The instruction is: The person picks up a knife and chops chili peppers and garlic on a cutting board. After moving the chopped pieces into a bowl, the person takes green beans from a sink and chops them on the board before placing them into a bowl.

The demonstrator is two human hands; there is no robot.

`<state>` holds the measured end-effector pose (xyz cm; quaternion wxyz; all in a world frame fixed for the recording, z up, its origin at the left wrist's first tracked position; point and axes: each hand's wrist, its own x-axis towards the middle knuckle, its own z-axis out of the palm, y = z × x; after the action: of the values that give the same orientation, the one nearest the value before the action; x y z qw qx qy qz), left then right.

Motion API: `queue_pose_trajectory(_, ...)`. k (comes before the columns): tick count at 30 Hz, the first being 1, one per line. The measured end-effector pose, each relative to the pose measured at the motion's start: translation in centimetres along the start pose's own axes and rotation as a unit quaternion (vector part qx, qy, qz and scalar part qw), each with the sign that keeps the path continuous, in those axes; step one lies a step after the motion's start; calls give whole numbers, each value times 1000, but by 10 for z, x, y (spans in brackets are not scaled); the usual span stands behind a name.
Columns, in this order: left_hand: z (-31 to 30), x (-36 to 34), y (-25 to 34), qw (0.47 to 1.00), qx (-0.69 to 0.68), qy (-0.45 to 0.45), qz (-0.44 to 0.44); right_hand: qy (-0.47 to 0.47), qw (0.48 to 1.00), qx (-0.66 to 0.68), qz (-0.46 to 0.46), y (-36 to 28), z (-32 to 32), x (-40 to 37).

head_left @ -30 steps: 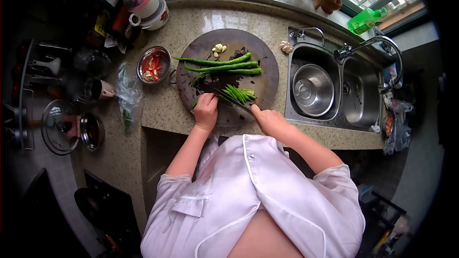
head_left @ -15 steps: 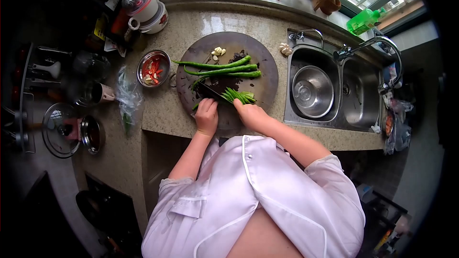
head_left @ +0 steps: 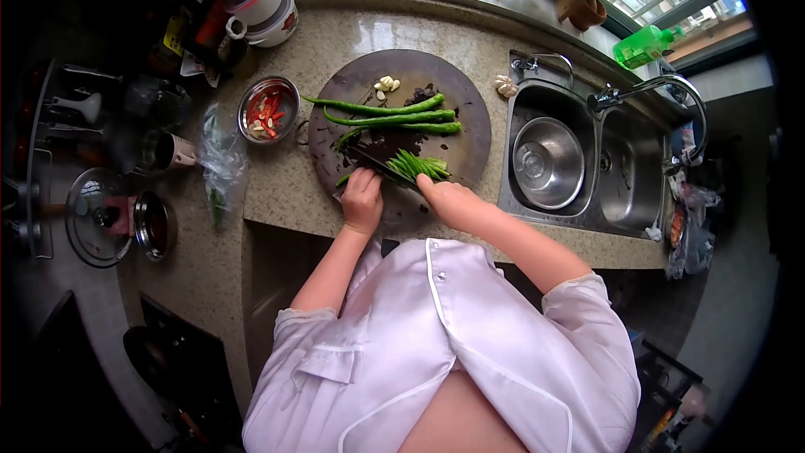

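On a round, dark cutting board [head_left: 348, 81], my right hand [head_left: 455, 205] is closed around the handle of a kitchen knife [head_left: 377, 163]. The blade slants up and left, close to the fingers of my left hand [head_left: 362, 203]. Those fingers are curled down on a green chili pepper [head_left: 343, 179], mostly hidden under them. Sliced green pepper pieces [head_left: 414, 164] lie along the blade's far side. Several long, whole green peppers [head_left: 394, 119] stretch across the board behind. Peeled garlic cloves [head_left: 386, 85] sit near its far edge.
Left of the board stands a steel bowl [head_left: 268, 110] with cut red peppers and pale pieces. A plastic bag [head_left: 222, 161] lies farther left. To the right are a garlic bulb [head_left: 506, 85] and a double sink [head_left: 589, 189] holding a steel basin [head_left: 548, 163].
The knife and my right hand have shifted slightly right and toward me. My left hand stays on the pepper. The view has tilted a little.
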<state>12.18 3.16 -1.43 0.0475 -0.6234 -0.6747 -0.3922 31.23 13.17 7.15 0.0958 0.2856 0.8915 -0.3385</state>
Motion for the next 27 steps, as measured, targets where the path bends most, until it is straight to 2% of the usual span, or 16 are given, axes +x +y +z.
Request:
queue_pose_trajectory(5, 2, -3, -5, 999, 7, -26, -17, 64, 998, 15, 2, -14, 22, 32)
queue_pose_trajectory(8, 2, -3, -3, 1000, -16, -4, 2, 96, 995, -3, -13, -7, 21, 24)
queue_pose_trajectory(14, -13, 6, 11, 995, -69, -37, 60, 118, 992, -29, -13, 9, 17, -1)
queue_pose_trajectory(17, -28, 14, 11, 998, 62, -3, 21, 126, 991, -27, -27, 6, 16, -7)
queue_pose_trajectory(18, -28, 12, 6, 998, 63, -4, 18, 129, 991, -28, -30, 4, 15, -9)
queue_pose_trajectory(20, -25, 9, -4, 997, 64, -42, 33, 121, 992, -30, -27, 0, 8, -14)
queue_pose_trajectory(25, -20, 6, -3, 998, 54, -29, 18, 71, 997, -41, -4, -7, -5, -28)
queue_pose_trajectory(27, -19, 4, -3, 999, 52, -16, 5, 12, 998, -57, 17, -9, -10, -32)
